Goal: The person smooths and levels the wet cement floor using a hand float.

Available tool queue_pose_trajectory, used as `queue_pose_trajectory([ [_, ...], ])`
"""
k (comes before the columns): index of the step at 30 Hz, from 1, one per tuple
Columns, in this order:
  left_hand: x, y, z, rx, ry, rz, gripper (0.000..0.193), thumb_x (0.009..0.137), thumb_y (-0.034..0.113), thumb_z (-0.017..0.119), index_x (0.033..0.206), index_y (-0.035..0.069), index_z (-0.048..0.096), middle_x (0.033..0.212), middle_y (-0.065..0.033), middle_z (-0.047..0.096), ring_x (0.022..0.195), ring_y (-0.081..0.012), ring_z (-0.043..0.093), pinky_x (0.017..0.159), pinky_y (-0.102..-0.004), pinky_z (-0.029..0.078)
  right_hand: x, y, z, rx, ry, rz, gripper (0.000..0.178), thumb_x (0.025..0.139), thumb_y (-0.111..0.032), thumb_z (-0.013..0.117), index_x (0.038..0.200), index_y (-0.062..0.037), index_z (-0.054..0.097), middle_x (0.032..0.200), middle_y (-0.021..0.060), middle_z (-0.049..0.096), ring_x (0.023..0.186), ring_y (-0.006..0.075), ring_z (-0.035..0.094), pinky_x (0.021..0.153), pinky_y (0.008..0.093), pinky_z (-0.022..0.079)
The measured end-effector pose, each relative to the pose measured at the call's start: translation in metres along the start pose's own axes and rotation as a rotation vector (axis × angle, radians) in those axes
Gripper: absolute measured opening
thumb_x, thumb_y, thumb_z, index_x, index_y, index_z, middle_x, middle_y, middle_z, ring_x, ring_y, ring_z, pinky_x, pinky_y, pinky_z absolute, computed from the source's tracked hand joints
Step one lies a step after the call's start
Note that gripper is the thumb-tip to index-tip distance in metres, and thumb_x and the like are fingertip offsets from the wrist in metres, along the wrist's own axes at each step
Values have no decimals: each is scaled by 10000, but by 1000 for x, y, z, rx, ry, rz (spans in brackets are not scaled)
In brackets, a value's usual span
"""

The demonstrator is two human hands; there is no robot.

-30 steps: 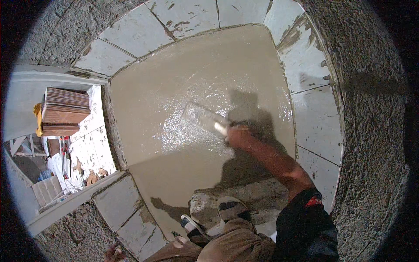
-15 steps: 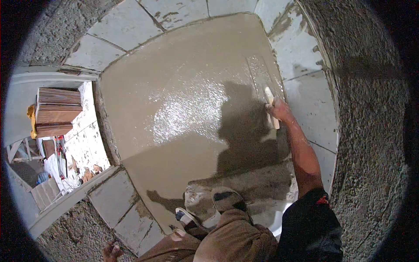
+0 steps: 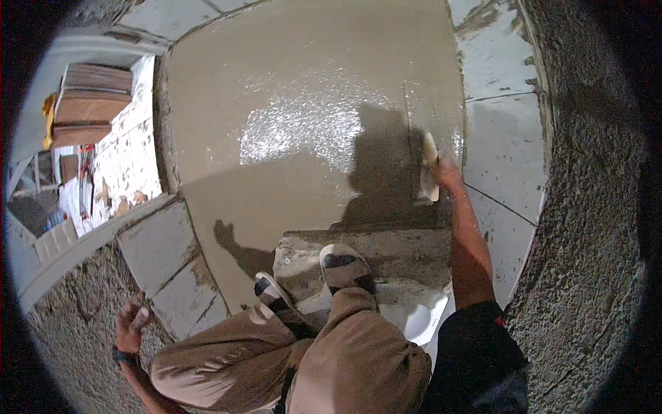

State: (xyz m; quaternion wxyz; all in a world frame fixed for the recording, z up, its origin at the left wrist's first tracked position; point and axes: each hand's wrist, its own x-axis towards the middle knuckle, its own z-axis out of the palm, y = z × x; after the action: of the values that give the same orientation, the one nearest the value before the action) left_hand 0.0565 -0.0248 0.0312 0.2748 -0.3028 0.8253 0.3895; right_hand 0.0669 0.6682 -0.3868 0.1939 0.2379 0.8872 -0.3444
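My right hand is closed around the pale handle of a trowel. The trowel's long rectangular blade lies flat on wet grey-brown cement, near the right-hand edge, and a film of cement hides most of it. At the lower left my left hand is raised beside the rough wall, its fingers loosely bent and apart, with nothing in it. A dark band circles that wrist.
Pale tiles line the walls around the cement. My slippered feet are by a rough, cement-smeared block. Through an opening at left stands a stack of brown tiles. Rough wall rises at right.
The trowel has slid a little toward me over the cement, still in my right hand. My left hand has come up further into view, and the whole view has shifted.
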Motion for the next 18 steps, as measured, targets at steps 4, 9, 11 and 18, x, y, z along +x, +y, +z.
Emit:
queue_pose_trajectory([
  [4, 5, 21, 7, 103, -88, 31, 327, 829, 101, 599, 1132, 13, 511, 1265, -100, 476, 903, -156, 538, 736, -325, 492, -19, -44, 37, -139, 8, -195, 383, 808, -326, 583, 996, 5, 545, 928, 231, 577, 887, 385, 558, 760, 455, 439],
  [9, 10, 34, 24, 82, -57, 164, 361, 823, 152, 615, 1147, 20, 523, 1110, -85, 552, 813, -116, 538, 653, -280, 482, -34, -94, 75, -65, -202, -302, 326, 796, -294, 574, 973, -21, 557, 942, 210, 583, 901, 392, 558, 778, 460, 446],
  [11, 18, 43, 31, 104, -134, 139, 412, 815, 164, 626, 1183, 19, 512, 1039, -70, 553, 813, -117, 536, 649, -282, 488, -27, -65, 120, -91, -314, -158, 397, 805, -326, 569, 1085, -46, 538, 1028, 210, 568, 961, 384, 545, 817, 459, 434],
  [18, 16, 33, 19, 160, -10, 184, 490, 807, 224, 633, 1224, 12, 489, 871, -4, 547, 771, -105, 524, 659, -268, 483, -80, -150, 130, -241, -432, -269, 332, 769, -219, 566, 1048, -40, 541, 925, 158, 619, 859, 336, 609, 825, 458, 441],
])
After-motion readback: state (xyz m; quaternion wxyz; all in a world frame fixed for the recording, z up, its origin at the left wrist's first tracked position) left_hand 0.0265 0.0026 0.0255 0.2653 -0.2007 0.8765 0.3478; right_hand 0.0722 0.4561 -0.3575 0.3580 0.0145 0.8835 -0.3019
